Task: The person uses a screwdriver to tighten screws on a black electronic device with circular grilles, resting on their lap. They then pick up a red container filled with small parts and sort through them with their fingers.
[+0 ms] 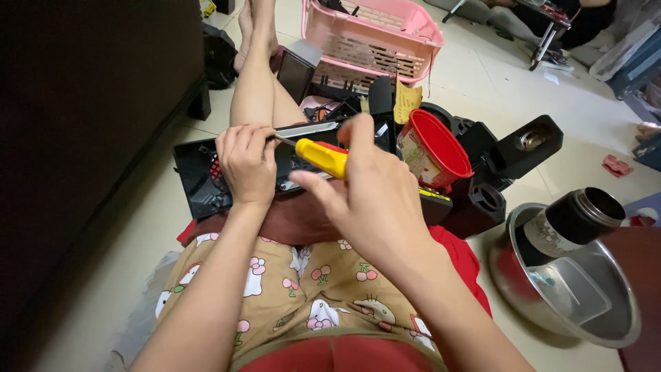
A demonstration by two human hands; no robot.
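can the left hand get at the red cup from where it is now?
Probably not directly: the left hand steadies the black part on the lap, and the right hand with its yellow-handled screwdriver sits between it and the red cup.

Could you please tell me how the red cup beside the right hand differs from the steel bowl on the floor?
The red cup is narrow and red inside with a pale printed outside; the steel bowl is wide, shallow and shiny metal. The red cup lies tipped among black plastic parts, its mouth facing up and sideways; the steel bowl sits upright on the floor. The red cup looks empty; the steel bowl holds a dark bottle and a clear plastic container. Both are round and open-topped.
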